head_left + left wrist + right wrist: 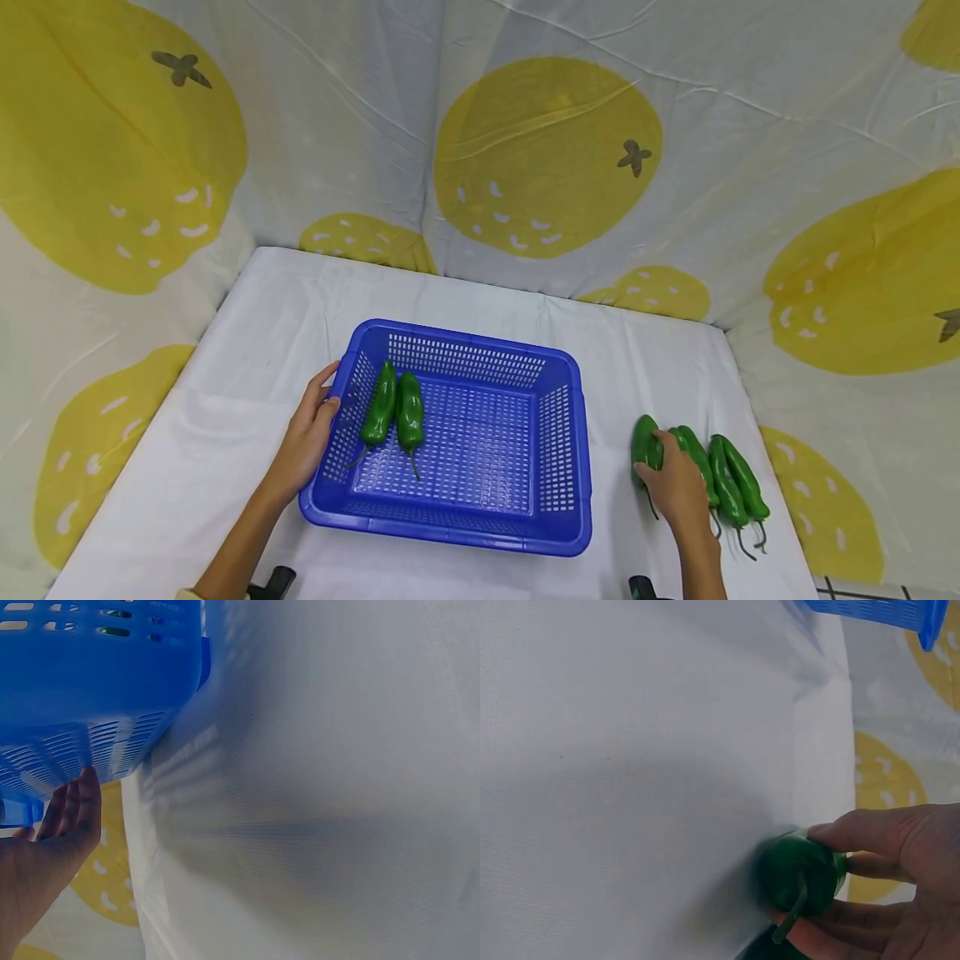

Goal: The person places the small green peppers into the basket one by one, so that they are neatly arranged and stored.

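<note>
A blue plastic basket (450, 546) with slotted walls stands on the white-covered table, two long green peppers (410, 412) lying inside at its left. My left hand (306, 433) holds the basket's left rim; in the left wrist view its fingers (88, 799) reach up against the slotted outer wall. Over to the right, my right hand (678, 483) grips another green pepper (645, 442) between thumb and fingers. The right wrist view shows this pepper (795, 874) stem-end first, close over the cloth. Several more green peppers (727, 487) lie side by side just right of that hand.
White cloth (615, 358) covers the table between the basket and the right-hand peppers. Hanging fabric (375, 125) printed with yellow fruit walls in the back and both sides. Two dark objects (279, 581) show near the wrists at the bottom edge.
</note>
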A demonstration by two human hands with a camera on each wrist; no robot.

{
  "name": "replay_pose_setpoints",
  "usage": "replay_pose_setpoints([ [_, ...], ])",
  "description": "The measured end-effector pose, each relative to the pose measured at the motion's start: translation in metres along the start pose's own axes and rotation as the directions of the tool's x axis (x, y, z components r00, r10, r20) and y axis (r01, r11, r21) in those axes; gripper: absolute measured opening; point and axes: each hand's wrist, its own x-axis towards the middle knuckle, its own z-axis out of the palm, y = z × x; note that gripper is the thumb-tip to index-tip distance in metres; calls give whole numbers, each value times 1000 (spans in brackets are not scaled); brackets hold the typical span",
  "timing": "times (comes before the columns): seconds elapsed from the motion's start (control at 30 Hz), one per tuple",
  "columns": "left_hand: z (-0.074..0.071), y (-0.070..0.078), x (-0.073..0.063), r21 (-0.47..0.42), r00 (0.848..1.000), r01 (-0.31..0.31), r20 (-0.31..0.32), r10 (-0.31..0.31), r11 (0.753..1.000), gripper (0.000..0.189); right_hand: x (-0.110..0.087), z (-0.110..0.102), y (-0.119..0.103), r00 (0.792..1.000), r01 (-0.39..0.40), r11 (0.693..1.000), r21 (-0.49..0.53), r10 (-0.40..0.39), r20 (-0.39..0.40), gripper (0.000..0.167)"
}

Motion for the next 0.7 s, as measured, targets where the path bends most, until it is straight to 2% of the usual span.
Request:
replay_pose_setpoints([
  [0.7,0,0,0,0,1000,-4,-1,4,1000,51,-2,-9,-4,999,47,997,54,-46,-26,66],
])
